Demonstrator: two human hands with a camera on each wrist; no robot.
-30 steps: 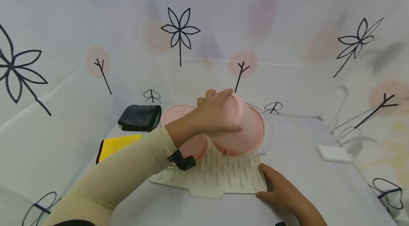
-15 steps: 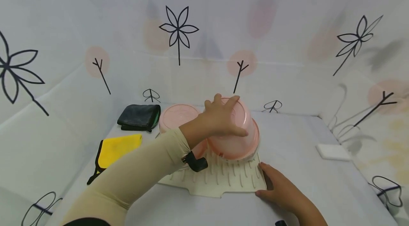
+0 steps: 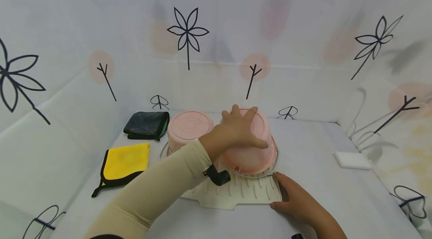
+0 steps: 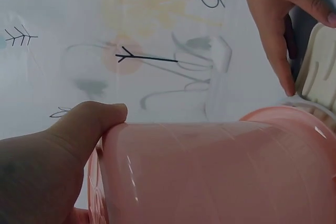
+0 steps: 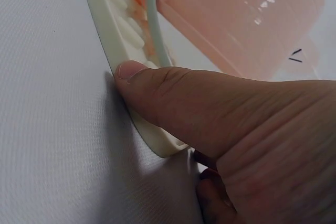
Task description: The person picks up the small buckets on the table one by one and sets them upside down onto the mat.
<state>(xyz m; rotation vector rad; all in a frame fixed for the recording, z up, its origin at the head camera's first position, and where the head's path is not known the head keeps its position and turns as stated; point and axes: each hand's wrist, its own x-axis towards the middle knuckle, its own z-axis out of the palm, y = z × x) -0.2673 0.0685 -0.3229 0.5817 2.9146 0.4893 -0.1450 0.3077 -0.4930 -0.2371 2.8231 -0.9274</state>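
Observation:
My left hand (image 3: 234, 130) grips an upside-down pink plastic bucket (image 3: 249, 160) near its base, fingers spread over the bottom and thumb along the side. Its wide rim rests on a cream ribbed draining mat (image 3: 233, 194), and a pale handle loops around that rim. In the left wrist view the bucket (image 4: 210, 177) fills the lower part. A second pink bucket (image 3: 190, 124) stands inverted to the left, partly behind my left forearm. My right hand (image 3: 295, 197) holds the mat's right edge; the right wrist view shows the thumb pressed on the mat's rim (image 5: 105, 30).
On the left lie a yellow cloth with black trim (image 3: 126, 162) and a folded dark cloth-like item (image 3: 146, 125) behind it. A white block (image 3: 352, 160) sits at the right of the white-covered table (image 3: 314, 145). Patterned fabric walls (image 3: 216, 44) enclose the back and sides.
The held bucket has gone from tilted to nearly level, its rim lowered onto the mat. My left hand has shifted right and down with it. My right hand has stayed put.

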